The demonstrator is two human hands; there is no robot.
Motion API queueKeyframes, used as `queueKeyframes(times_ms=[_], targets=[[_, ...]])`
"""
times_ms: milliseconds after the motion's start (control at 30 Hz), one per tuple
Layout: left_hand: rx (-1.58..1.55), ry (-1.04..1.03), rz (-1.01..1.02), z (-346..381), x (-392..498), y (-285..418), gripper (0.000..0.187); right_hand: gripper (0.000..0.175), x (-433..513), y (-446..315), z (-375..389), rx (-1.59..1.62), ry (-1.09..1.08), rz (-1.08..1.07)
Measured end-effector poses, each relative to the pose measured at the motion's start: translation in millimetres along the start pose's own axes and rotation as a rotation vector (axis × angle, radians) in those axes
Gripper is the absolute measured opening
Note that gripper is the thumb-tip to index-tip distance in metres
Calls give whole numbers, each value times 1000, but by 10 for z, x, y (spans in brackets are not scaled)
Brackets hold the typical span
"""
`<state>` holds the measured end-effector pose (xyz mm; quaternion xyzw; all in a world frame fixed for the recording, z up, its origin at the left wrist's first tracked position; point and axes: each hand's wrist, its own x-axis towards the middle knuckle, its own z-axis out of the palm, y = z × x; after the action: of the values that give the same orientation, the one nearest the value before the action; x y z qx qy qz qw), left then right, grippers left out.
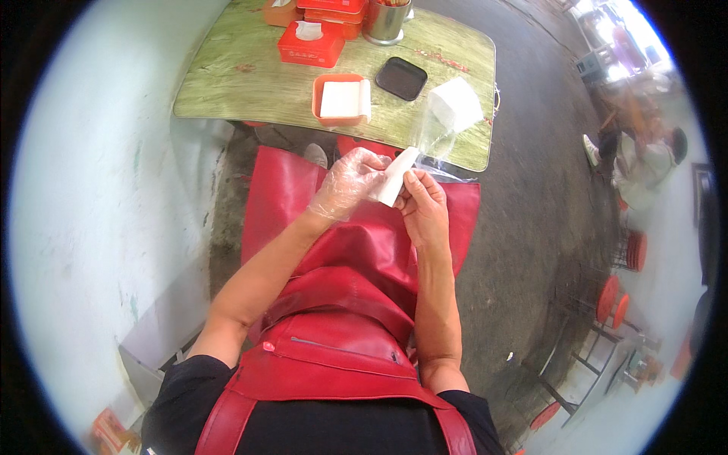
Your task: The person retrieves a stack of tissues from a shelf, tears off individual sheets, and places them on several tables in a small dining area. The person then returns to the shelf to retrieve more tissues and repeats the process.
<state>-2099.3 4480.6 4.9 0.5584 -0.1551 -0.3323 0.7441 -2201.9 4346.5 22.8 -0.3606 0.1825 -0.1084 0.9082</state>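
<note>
A folded strip of white tissue paper (397,177) is held over my lap, just off the table's near edge. My left hand (350,182), in a clear plastic glove, pinches it from one side. My bare right hand (424,205) grips the opposite side with thumb and fingers. Beyond them, an orange plastic box base (316,103) holds a stack of white tissues (339,99), and one edge hangs over its right rim. To its right lies an opened clear plastic wrapper (437,136) with a white bundle of tissue (456,104) at its far end.
The green wood-patterned table (239,85) also bears a black tray (401,78), a red tissue box (311,48) and a metal canister of chopsticks (387,23). A white wall (114,187) stands at left. Red stools (608,298) and a seated person (645,159) are at right.
</note>
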Motion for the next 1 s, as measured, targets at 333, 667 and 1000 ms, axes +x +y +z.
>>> queueKeyframes(times_ms=[333,667,1000], targets=[[139,-125,-117,-139,-55,7,19,15,146,140,65,9,-21,77],[-21,-115,-98,-327,80,-175,23,15,366,285,-2,-68,54,116],[-569,-199,-301,-459,163,-136,38,16,508,303,-52,-213,75,131]])
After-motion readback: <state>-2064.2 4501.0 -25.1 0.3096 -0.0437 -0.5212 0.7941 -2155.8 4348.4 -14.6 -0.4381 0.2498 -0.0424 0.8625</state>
